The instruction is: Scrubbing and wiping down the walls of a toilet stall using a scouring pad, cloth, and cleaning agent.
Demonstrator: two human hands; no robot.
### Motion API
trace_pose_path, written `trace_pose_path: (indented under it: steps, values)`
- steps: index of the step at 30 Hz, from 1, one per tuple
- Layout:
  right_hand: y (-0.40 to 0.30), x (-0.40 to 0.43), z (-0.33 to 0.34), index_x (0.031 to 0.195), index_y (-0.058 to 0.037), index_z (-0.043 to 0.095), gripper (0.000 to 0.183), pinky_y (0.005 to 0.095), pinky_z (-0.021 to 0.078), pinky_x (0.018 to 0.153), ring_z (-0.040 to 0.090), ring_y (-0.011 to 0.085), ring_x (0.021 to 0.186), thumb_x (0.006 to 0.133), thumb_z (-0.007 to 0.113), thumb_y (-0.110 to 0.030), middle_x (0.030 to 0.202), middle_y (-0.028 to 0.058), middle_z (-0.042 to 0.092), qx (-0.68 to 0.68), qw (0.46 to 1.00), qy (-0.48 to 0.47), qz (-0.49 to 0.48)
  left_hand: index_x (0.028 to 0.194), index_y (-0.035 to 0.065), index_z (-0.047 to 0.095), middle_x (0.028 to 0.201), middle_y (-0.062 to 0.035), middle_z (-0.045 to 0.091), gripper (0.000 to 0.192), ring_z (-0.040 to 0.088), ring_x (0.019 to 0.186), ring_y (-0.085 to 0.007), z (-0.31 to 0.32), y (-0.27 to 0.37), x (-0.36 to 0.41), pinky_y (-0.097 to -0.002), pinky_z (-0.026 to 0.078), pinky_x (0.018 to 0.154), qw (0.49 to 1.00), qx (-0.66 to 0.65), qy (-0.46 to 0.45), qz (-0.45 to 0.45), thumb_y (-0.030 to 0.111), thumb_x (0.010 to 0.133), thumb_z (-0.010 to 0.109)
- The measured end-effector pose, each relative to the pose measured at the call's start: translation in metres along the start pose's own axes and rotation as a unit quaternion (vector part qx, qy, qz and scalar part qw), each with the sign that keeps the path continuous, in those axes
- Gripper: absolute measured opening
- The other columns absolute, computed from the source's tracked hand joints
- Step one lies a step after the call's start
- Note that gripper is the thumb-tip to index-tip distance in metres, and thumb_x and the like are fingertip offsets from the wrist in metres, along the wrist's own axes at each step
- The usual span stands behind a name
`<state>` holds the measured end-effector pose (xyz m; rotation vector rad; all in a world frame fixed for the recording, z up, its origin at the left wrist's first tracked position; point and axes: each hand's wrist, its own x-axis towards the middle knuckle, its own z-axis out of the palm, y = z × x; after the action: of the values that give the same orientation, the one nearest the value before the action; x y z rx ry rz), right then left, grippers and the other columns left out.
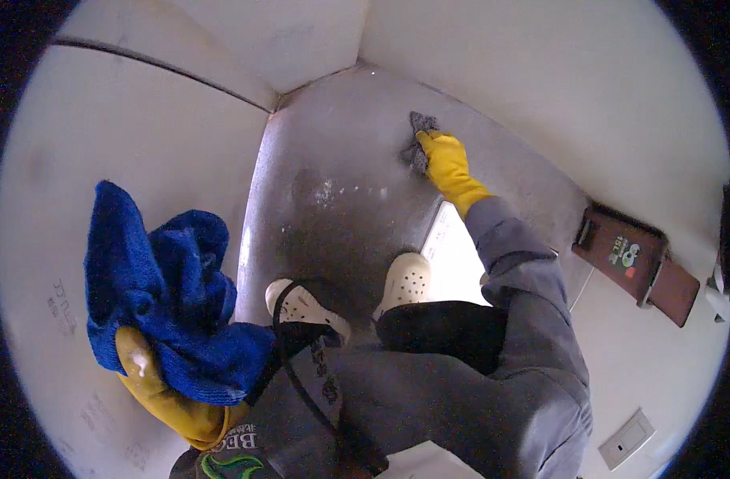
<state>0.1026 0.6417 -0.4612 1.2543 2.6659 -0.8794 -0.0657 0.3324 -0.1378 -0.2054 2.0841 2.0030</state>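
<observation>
My left hand (146, 383), in a yellow rubber glove with a white smear on it, holds a bunched blue cloth (185, 311) at the lower left, in front of a pale wall. My right hand (443, 152), in a matching yellow glove, is stretched forward and grips a grey scouring pad or crumpled cloth (423, 123) against the dark, stained floor (353, 149). Part of the grey material is hidden behind the glove. White specks and smears mark the floor to the left of my right hand.
Pale walls (550, 72) meet the floor on both sides and ahead. My cream clogs (408, 278) stand on the floor beside a bright white patch (455, 257). A brown plastic bin (616, 251) is at the right, above a wall plate (627, 439).
</observation>
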Motion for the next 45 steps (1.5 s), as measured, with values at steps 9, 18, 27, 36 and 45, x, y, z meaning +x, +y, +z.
trace_pose_path:
  steps: [9, 18, 27, 36, 45]
  values:
    - [-0.012, -0.039, 0.044, 0.106, -0.0068, 0.062, 0.039, 0.0382, 0.0476, 0.081, 0.059, 0.0361, 0.093, 0.067, 0.066, -0.01, 0.101, 0.0156, 0.064, 0.012, 0.971, -0.007, -0.24, 0.127, -0.0015, 0.042, 0.113, -0.0209, 0.055, 0.061, 0.059, 0.089, -0.031, -0.013, 0.0, -0.004, -0.0413, 0.049, 0.078, 0.999, 0.006, 0.037, 0.036, 0.037, 0.082, 0.056]
    - [-0.062, -0.072, 0.059, 0.114, -0.0088, 0.058, 0.047, 0.0378, 0.0462, 0.084, 0.058, 0.0331, 0.096, 0.068, 0.063, -0.001, 0.107, 0.0141, 0.061, 0.109, 0.914, -0.116, -0.374, 0.126, -0.0026, 0.041, 0.119, -0.0207, 0.05, 0.063, 0.057, 0.092, -0.032, -0.016, -0.003, -0.007, -0.0418, 0.047, 0.082, 0.999, 0.001, 0.04, 0.035, 0.039, 0.081, 0.056]
    - [-0.116, -0.025, -0.085, 0.104, -0.0071, 0.061, 0.037, 0.0351, 0.0475, 0.079, 0.059, 0.0275, 0.093, 0.069, 0.061, 0.005, 0.1, 0.0144, 0.062, 0.02, 0.946, -0.167, -0.277, 0.116, -0.0036, 0.052, 0.102, -0.0145, 0.061, 0.049, 0.058, 0.089, -0.0247, -0.021, -0.009, 0.013, -0.036, 0.046, 0.083, 0.999, -0.038, 0.023, 0.032, 0.022, 0.076, 0.062]
    - [-0.237, 0.014, -0.166, 0.102, 0.0019, 0.058, 0.018, 0.0267, 0.0491, 0.073, 0.059, 0.0149, 0.082, 0.085, 0.058, -0.005, 0.095, 0.0085, 0.062, 0.372, 0.82, 0.295, -0.319, 0.112, -0.0064, 0.053, 0.103, -0.0152, 0.062, 0.046, 0.06, 0.087, -0.023, 0.007, 0.009, 0.017, -0.0365, 0.049, 0.081, 0.978, -0.153, -0.087, -0.109, 0.009, 0.07, 0.065]
    - [-0.336, 0.036, -0.126, 0.097, -0.0029, 0.061, 0.018, 0.0342, 0.0467, 0.079, 0.06, 0.0239, 0.085, 0.079, 0.058, -0.005, 0.092, 0.0086, 0.064, 0.406, 0.834, 0.268, -0.26, 0.109, -0.0052, 0.056, 0.098, -0.0125, 0.063, 0.041, 0.06, 0.086, -0.0208, 0.007, -0.007, 0.019, -0.0346, 0.048, 0.082, 0.988, -0.088, -0.083, -0.094, 0.006, 0.071, 0.065]
